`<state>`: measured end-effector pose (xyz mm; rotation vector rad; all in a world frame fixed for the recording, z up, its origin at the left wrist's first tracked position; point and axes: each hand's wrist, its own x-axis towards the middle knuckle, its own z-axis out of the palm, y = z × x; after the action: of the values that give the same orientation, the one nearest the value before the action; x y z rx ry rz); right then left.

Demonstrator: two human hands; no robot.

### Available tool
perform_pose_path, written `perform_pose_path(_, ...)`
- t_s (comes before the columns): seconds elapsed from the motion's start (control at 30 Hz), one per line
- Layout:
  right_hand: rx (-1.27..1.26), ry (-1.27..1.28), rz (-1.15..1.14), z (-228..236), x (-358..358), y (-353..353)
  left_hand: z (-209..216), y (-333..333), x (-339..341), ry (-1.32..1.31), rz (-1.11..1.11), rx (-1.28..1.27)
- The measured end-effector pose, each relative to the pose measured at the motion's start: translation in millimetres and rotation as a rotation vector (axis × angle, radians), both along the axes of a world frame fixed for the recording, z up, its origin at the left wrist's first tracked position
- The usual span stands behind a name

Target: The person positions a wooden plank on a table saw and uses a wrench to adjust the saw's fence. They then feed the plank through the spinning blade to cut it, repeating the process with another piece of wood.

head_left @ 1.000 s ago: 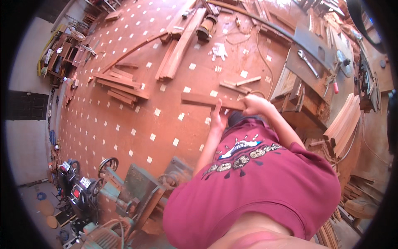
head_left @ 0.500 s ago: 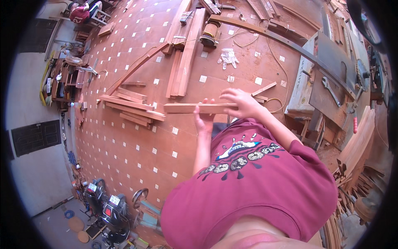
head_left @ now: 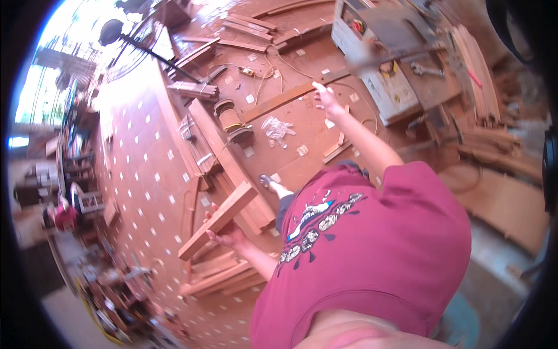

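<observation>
My left hand is wrapped around a short squared wooden block, which it holds at a slant, clear of the floor. A small stack of cut wood pieces lies below that hand. My right arm is stretched forward, and my right hand has its fingers apart with nothing in them. It appears over a long wooden strip; I cannot tell whether it touches the strip. Nearest to it on the floor are a pale glove and a few thin offcuts.
Long planks lie ahead, beside a cable spool. At the right stands a saw table with a wrench on it. Cords cross the floor. Another person is at the far left.
My right hand has let go of the block and swung out forward. The left hand alone keeps the block, now tilted and farther left. The view has turned.
</observation>
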<state>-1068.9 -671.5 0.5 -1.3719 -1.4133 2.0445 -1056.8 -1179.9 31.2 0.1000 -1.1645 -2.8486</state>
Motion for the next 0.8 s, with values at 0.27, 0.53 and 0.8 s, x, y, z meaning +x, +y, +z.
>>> perform_pose_path(0.27,0.046,-0.151,-0.257,6.2,-49.1,-54.6,54.3,3.8,-256.0,0.126,-0.323,0.044)
perform_pose_path(0.53,0.205,-0.140,-0.511,-9.5,-77.1,-72.4,30.3,123.7,-379.2,-0.123,-0.652,0.280)
perform_pose_path(0.8,0.883,-0.601,-0.653,30.7,-88.6,-110.5,38.6,248.3,-419.7,-0.312,-1.170,0.233)
